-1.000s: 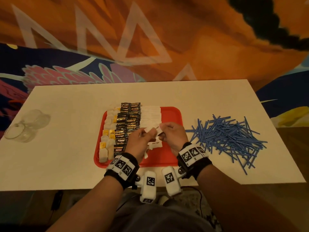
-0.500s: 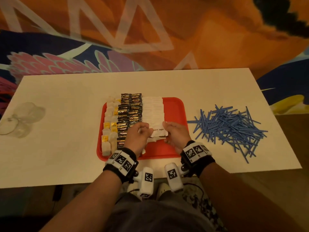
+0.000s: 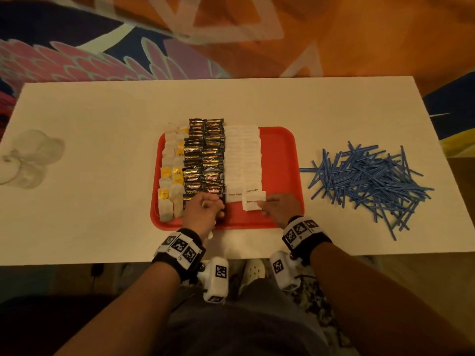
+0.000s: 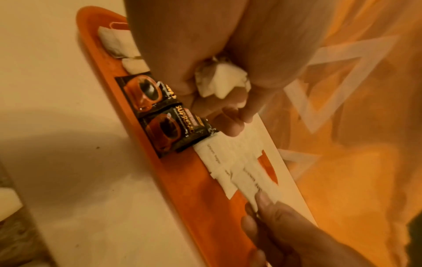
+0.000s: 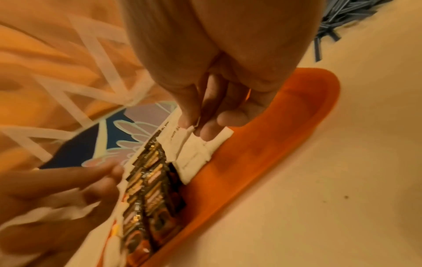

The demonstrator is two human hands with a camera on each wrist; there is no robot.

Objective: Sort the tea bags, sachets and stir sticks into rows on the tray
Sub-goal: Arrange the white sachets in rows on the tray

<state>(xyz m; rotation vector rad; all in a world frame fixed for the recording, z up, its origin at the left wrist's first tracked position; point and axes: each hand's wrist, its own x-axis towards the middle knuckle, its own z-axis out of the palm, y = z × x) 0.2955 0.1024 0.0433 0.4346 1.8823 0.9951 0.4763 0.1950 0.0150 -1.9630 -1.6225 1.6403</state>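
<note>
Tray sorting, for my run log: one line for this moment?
left hand: holds white sachets | right hand: placing sugar sachet | stir sticks: unsorted

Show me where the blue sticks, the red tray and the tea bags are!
blue sticks (image 3: 365, 181): head view, middle of the pile.
red tray (image 3: 280, 155): head view, bare right part.
tea bags (image 3: 171, 176): head view, left row's middle.

I see dim, warm orange-tinted light in all views. In the head view the white table (image 3: 102, 119) is brightest, the foreground dark; wide-angle bending at the edges. Wrist views are soft and smeared with motion blur, the wall pattern out of focus. A soft shadow falls on the table in the left wrist view.
</note>
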